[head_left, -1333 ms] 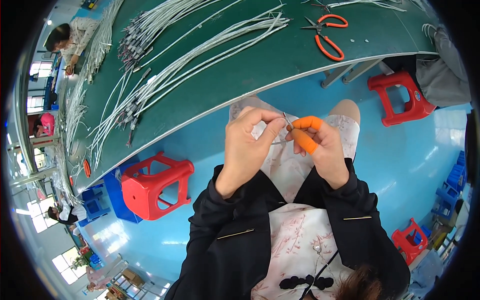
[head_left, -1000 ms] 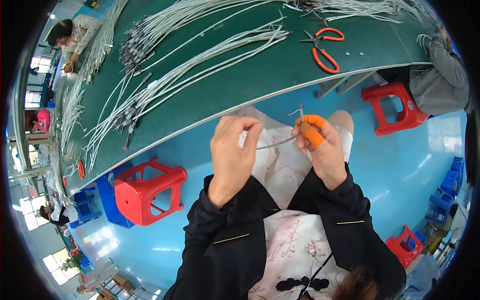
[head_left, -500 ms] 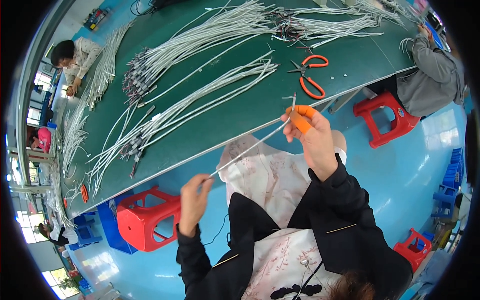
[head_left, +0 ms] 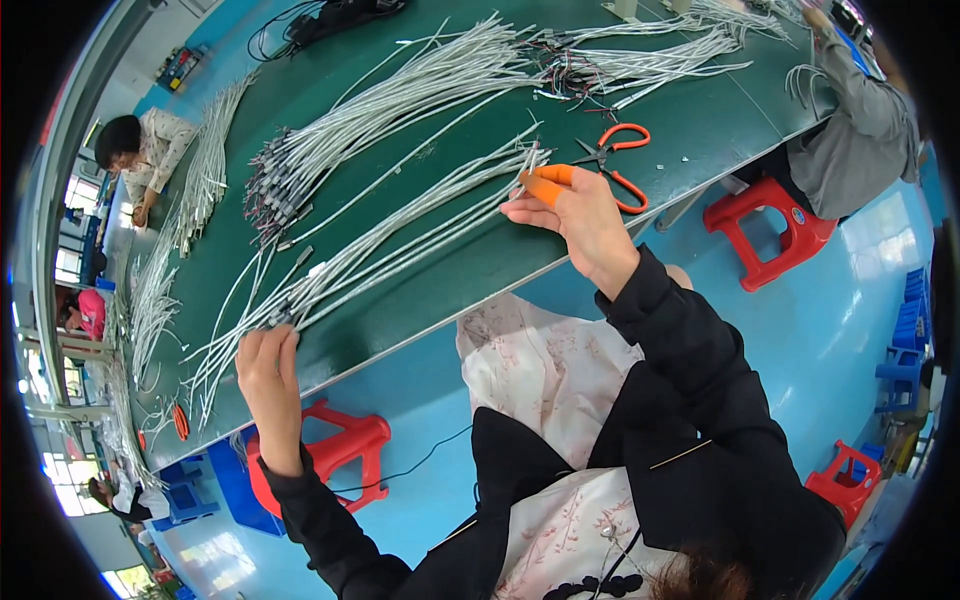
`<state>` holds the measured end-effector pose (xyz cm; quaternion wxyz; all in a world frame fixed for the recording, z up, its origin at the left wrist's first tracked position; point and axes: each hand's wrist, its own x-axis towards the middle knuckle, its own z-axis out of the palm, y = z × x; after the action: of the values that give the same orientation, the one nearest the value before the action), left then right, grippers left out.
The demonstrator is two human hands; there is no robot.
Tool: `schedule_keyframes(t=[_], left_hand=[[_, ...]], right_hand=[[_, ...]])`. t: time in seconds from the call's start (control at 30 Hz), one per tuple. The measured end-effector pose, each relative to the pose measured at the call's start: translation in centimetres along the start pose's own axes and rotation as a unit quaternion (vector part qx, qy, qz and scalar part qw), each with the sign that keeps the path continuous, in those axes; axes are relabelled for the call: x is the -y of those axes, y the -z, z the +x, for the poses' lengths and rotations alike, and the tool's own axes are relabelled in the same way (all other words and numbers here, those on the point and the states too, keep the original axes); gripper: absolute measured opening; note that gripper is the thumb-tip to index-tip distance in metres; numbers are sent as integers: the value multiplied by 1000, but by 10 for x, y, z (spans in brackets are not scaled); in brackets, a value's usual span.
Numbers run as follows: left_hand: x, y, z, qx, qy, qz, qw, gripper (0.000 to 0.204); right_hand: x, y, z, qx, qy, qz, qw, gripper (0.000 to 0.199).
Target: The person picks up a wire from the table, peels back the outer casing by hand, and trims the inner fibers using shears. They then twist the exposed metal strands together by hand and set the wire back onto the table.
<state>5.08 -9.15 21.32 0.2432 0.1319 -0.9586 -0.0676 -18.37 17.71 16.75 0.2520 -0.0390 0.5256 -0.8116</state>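
A thin silvery-white cable (head_left: 420, 254) stretches between my hands, low over the smaller bundle of cables (head_left: 395, 217) on the green table. My right hand (head_left: 575, 215), with orange covers on its thumb and a finger, pinches the cable's end where short wires stick out. That hand is at the bundle's right end, just left of the orange-handled cutters (head_left: 610, 160), which lie open. At the other end, my left hand (head_left: 268, 370) is closed at the cable, by the bundle's dark connectors (head_left: 285, 305); its fingertips are partly hidden.
A large cable bundle (head_left: 420, 95) lies farther back, with more cables (head_left: 660, 65) at far right. Red stools (head_left: 765, 230) stand by the table. Two people sit along it, one at far left (head_left: 150, 160), one at right in a grey sleeve (head_left: 855, 120).
Both hands have moved up and left, carrying the cable from over my lap to above the smaller bundle on the table. The cutters lie where they were.
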Motion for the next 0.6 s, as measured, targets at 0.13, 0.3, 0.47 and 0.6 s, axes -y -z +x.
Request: schedule_keyframes(t=[0.13,0.3,0.47,0.6], left_hand=[[20,-16,28,30,-38,0,999,7],[29,-27,37,64,-44,-9,997,6],[33,-35,35,67,-36,-22,997,6],[32,-36,35,72,-24,-18,997,6]], right_hand=[[2,3,13,-3,-17,9,1000,18],[2,6,19,5,-23,15,1000,21],[3,7,18,7,-28,16,999,24],[0,17,14,8,5,29,1000,25]])
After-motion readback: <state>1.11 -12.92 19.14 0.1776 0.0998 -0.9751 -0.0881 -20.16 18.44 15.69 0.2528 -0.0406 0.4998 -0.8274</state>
